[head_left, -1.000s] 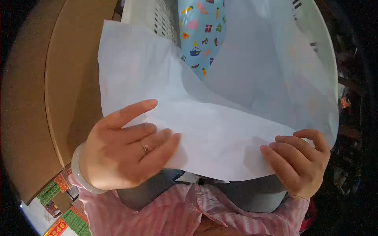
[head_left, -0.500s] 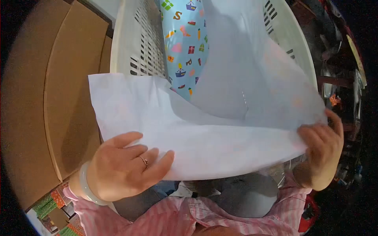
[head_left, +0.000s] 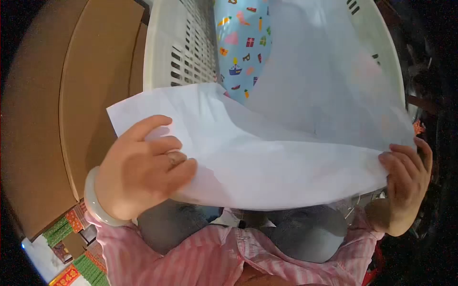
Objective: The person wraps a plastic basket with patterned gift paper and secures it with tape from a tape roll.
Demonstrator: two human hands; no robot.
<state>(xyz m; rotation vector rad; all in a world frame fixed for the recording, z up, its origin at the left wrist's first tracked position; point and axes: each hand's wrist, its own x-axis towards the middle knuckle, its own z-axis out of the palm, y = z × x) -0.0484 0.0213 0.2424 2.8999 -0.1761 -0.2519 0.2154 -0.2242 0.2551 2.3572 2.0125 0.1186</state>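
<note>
A large white sheet (head_left: 286, 176) with faint coloured print showing through drapes over the near end of a white plastic basket (head_left: 153, 62). Its near edge hangs toward my lap. My left hand (head_left: 143, 171), with a ring and a pale bangle, rests palm down on the sheet's left part, fingers spread and slightly bent. At the sheet's right edge, my right hand (head_left: 408, 176) grips it with the fingers curled over. Inside the basket, along the left wall, lies a glossy light-blue printed sheet (head_left: 243, 47) with cakes, gifts and letters, partly covered by the white one.
Brown cardboard (head_left: 95, 71) stands close to the basket's left side. At the lower left are red and green patterned packs (head_left: 86, 262). My knees (head_left: 305, 233) are under the sheet's near edge. Dark, cluttered items at the right are hard to make out.
Basket and sheet sit slightly further right and up in view. My left hand has moved up the sheet; my right hand has shifted right along with its edge.
</note>
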